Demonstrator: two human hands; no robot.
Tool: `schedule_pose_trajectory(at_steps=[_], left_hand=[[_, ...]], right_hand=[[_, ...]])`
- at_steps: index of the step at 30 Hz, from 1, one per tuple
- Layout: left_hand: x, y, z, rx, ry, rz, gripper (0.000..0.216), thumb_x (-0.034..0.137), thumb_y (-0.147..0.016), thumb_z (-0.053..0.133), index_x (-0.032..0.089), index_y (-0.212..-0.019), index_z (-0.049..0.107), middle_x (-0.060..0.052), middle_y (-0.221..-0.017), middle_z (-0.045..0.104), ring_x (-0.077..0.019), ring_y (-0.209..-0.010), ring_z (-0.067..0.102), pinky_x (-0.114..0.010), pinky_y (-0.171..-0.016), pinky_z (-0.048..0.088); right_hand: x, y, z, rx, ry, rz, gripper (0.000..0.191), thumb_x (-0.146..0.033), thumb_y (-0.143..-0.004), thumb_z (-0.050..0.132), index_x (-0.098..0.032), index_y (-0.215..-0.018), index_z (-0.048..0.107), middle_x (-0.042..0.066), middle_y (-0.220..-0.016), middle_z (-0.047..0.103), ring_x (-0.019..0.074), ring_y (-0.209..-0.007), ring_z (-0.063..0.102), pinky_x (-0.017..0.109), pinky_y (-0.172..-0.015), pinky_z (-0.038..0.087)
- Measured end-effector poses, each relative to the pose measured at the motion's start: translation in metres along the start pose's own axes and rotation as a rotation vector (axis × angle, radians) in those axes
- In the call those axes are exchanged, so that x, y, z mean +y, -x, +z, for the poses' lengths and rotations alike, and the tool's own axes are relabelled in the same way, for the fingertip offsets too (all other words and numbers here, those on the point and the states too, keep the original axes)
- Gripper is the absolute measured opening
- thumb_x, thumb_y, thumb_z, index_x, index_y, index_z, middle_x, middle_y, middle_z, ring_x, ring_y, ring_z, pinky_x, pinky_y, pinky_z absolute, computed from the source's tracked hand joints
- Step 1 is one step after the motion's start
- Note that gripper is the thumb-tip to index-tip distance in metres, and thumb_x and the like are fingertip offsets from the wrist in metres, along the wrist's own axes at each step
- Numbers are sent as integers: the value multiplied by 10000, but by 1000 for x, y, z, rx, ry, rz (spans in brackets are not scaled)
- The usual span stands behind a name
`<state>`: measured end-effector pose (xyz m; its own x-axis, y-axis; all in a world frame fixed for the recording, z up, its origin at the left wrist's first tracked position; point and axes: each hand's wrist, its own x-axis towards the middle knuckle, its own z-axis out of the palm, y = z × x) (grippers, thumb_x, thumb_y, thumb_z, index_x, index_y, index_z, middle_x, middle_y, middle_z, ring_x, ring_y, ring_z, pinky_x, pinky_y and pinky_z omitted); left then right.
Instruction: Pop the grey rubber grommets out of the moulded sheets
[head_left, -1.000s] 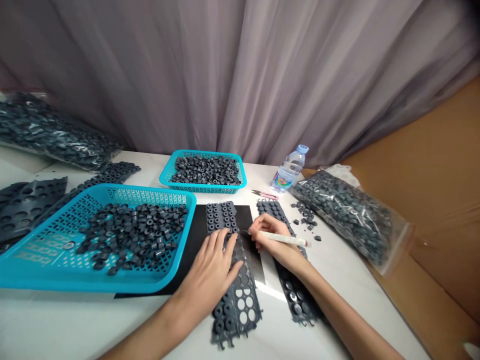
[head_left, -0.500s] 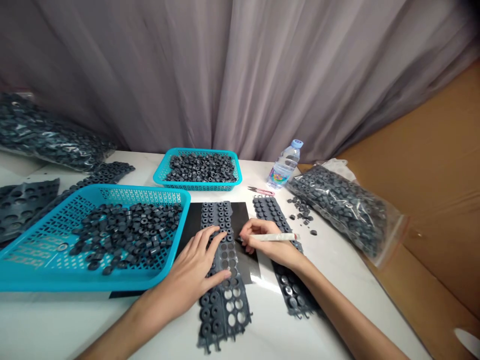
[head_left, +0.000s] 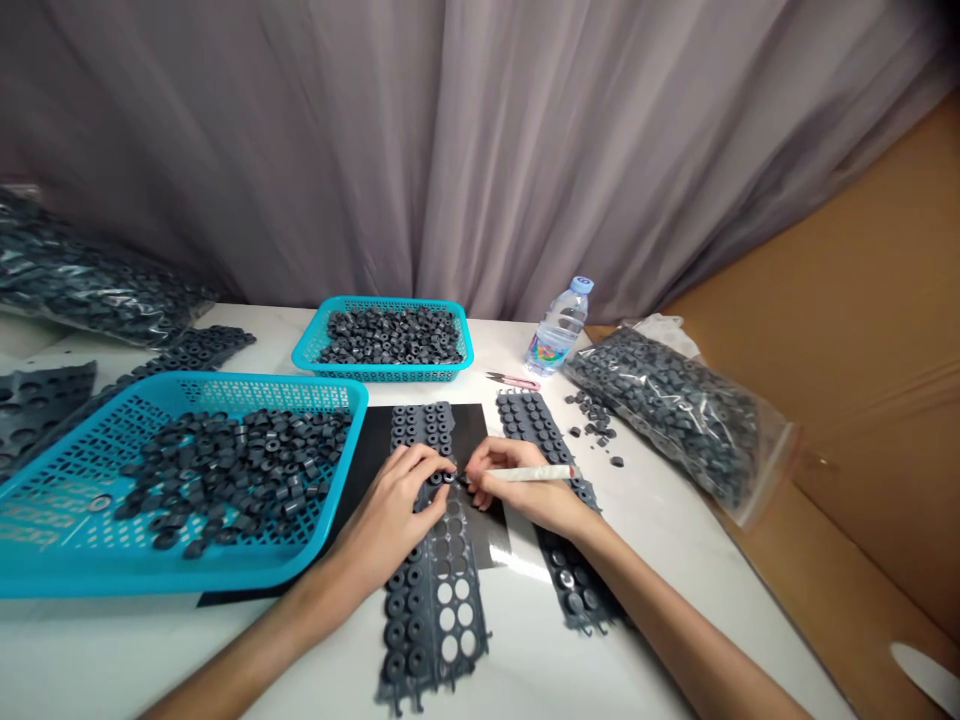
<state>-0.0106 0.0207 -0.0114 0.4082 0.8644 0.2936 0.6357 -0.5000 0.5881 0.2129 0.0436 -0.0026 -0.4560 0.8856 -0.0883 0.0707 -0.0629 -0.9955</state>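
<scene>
A dark grey rubber sheet [head_left: 421, 600] of moulded round pieces lies in front of me, rows of empty holes running down its right side. My left hand [head_left: 397, 500] rests over the sheet, its thumb and index finger closed on a small rubber ring [head_left: 448, 478]. In my right hand [head_left: 525, 485] is a slim pen-like tool [head_left: 532, 473] with a whitish handle and a reddish end. Its dark tip points left, close to the ring. A second rubber sheet [head_left: 529, 415] lies partly under my right hand and forearm.
A large blue basket [head_left: 358, 440] of loose rings stands left, a smaller blue basket [head_left: 300, 350] behind. Thread snips [head_left: 514, 381] and a water bottle [head_left: 559, 328] stand near a filled plastic bag [head_left: 675, 415]. Loose bits [head_left: 592, 412] lie beside it. Another full bag [head_left: 90, 275] is far left.
My left hand's fingers, spread flat on the sheet before, have drawn together around a ring. My right hand has brought the tool's tip closer to them. The view has shifted slightly.
</scene>
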Motion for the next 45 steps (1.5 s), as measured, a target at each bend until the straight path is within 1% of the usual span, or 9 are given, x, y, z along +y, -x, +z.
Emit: schedule_pose_trajectory(at_steps=[14, 21, 23, 25, 29, 32, 38, 41, 45], left_hand=[[4, 1, -1, 26, -68, 19, 183, 155, -967, 588, 248, -1115, 643, -17, -1093, 691, -241, -1022, 602, -416, -961, 469], [13, 0, -2, -7, -308, 147, 140, 180, -1036, 507, 213, -1057, 641, -48, -1035, 692, -260, -995, 617, -431, -939, 455], [13, 1, -1, 6, -291, 157, 176, 179, -1053, 464, 213, -1031, 635, -53, -1025, 691, -254, -986, 626, -417, -923, 457], [9, 3, 0, 102, -151, 72, 184, 206, -1068, 442, 222, -1022, 620, -46, -1021, 682, -234, -971, 638, -390, -910, 466], [0, 4, 0, 314, 259, -231, 171, 314, -1070, 463, 228, -999, 592, -39, -1003, 657, -212, -961, 650, -350, -892, 485], [7, 4, -8, 249, 603, -315, 173, 368, -1045, 525, 220, -1017, 610, -46, -1013, 680, -212, -1004, 656, -343, -938, 480], [47, 12, -26, 93, 1229, -537, 203, 364, -1001, 642, 195, -1111, 664, -71, -1087, 723, -157, -957, 636, -274, -912, 494], [55, 16, -30, 50, 1422, -625, 200, 317, -1001, 655, 170, -1129, 703, -93, -1147, 728, -147, -994, 642, -263, -963, 503], [57, 16, -35, 47, 1525, -703, 239, 269, -1009, 647, 152, -1201, 727, -112, -1197, 745, -159, -1070, 676, -266, -1035, 510]], right_hand=[[-1, 0, 0, 3, 34, -7, 54, -174, -840, 634, -177, -889, 657, 11, -764, 714, 148, -649, 683, 241, -627, 538], [-4, 0, 3, 17, 112, -4, 49, -168, -838, 618, -180, -875, 649, 1, -744, 700, 138, -638, 669, 220, -595, 522], [-4, 0, 4, 21, 125, 1, 53, -168, -832, 615, -179, -870, 650, 1, -741, 699, 132, -627, 662, 216, -589, 522], [-4, -1, 5, 28, 115, 12, 54, -167, -817, 617, -177, -860, 648, 0, -734, 696, 130, -612, 658, 216, -574, 525], [-4, -1, 8, 58, 106, 27, 65, -150, -785, 613, -178, -838, 636, -6, -717, 682, 126, -592, 654, 212, -552, 529], [-2, 0, 8, 77, 85, 21, 91, -132, -775, 595, -179, -845, 631, -11, -710, 672, 121, -593, 651, 213, -565, 533], [0, 2, 4, 79, 20, 4, 88, -177, -852, 589, -175, -933, 625, 1, -782, 686, 131, -622, 677, 246, -603, 561], [-2, 2, 5, 80, 44, -4, 70, -186, -879, 593, -173, -937, 628, 2, -800, 682, 123, -628, 666, 234, -597, 548], [-4, 3, 6, 73, 48, -5, 74, -172, -885, 584, -174, -940, 634, -2, -794, 674, 122, -638, 660, 233, -604, 543]])
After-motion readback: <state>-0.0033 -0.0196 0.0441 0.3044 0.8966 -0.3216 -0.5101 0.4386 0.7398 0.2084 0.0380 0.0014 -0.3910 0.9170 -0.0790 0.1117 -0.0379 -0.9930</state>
